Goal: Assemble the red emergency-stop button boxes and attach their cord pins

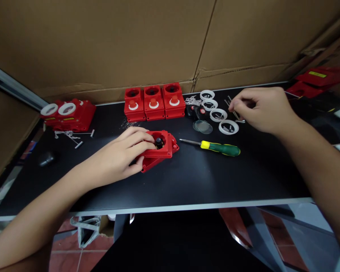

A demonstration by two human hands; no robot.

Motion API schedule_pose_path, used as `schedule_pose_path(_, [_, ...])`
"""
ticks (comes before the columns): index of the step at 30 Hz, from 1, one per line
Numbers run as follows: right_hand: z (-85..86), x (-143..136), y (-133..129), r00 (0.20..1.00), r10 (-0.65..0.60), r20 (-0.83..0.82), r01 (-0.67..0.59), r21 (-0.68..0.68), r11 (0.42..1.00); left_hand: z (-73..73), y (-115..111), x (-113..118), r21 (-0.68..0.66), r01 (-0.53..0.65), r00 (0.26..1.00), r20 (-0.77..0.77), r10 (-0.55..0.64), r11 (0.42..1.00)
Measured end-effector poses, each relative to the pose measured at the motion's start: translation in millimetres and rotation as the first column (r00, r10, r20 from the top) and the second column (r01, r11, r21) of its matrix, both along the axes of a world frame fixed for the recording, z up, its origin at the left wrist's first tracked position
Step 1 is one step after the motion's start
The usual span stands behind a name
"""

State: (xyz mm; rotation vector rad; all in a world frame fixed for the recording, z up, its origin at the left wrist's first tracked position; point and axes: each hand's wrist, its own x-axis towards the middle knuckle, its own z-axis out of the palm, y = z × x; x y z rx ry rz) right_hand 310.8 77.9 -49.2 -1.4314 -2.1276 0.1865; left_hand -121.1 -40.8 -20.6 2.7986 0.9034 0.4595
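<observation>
My left hand (120, 155) is wrapped over a red housing (166, 150) near the middle of the black table; a black round part shows in its opening, and another red piece lies askew beneath it. My right hand (257, 107) is raised over the right side with thumb and forefinger pinched beside thin metal pins (235, 114); whether one is between the fingertips is too small to tell. Between the hands lies a screwdriver (221, 148) with a green and yellow handle, its tip pointing toward the red housing.
Three red boxes (153, 107) stand against the cardboard wall. White rings (229, 127), clear discs (203, 127) and black parts lie right of them. More red units (83, 115) with white rings sit at left, near a black object (47, 159). Red parts (317, 81) lie far right.
</observation>
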Motion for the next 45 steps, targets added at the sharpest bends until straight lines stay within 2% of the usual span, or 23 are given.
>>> schedule_pose_path(5, [-0.5, -0.5, -0.2, 1.0, 0.005, 0.002, -0.005, -0.022, 1.0, -1.9, -3.2, 0.1, -0.037, -0.034, 0.998, -0.061, 0.032, 0.999])
schedule_pose_path(12, [0.3, -0.3, -0.2, 1.0, 0.022, 0.002, -0.022, -0.035, 0.999, -13.4, 3.9, -5.7, 0.135, -0.008, 0.985, -0.172, 0.031, 0.991])
schedule_pose_path(19, [2.1, -1.2, -1.4, 1.0, 0.015, 0.005, -0.015, -0.054, 0.998, -8.0, 10.3, -6.7, 0.144, -0.014, 0.993, -0.114, 0.03, 0.99])
schedule_pose_path(26, [1.4, 0.4, -0.4, 1.0, -0.001, 0.017, 0.003, -0.079, 0.997, 1.4, -2.9, -3.6, 0.377, -0.016, 1.0, 0.026, 0.007, 0.926])
schedule_pose_path(28, [1.4, 1.4, 0.8, 1.0, 0.0, 0.027, 0.003, -0.092, 0.996, 5.0, -10.3, -1.9, 0.353, 0.025, 0.999, 0.028, -0.037, 0.935])
schedule_pose_path(31, [-0.6, 3.4, 3.0, 0.999, 0.003, 0.051, 0.003, -0.107, 0.994, 5.5, -19.4, 4.6, 0.235, 0.142, 0.989, -0.067, -0.13, 0.962])
schedule_pose_path(36, [-5.4, 6.6, 5.0, 0.993, 0.054, 0.104, -0.041, -0.132, 0.99, -6.9, -20.8, 15.3, 0.217, 0.247, 0.966, -0.135, -0.222, 0.944])
schedule_pose_path(39, [-4.6, 9.3, 5.6, 0.984, 0.113, 0.137, -0.092, -0.151, 0.984, -10.7, -18.0, 15.3, 0.205, 0.257, 0.963, -0.141, -0.232, 0.944])
schedule_pose_path(45, [4.2, 25.4, 7.7, 0.965, 0.159, 0.207, -0.12, -0.191, 0.974, -3.8, -15.6, 10.9, 0.242, 0.213, 0.974, -0.129, -0.186, 0.947])
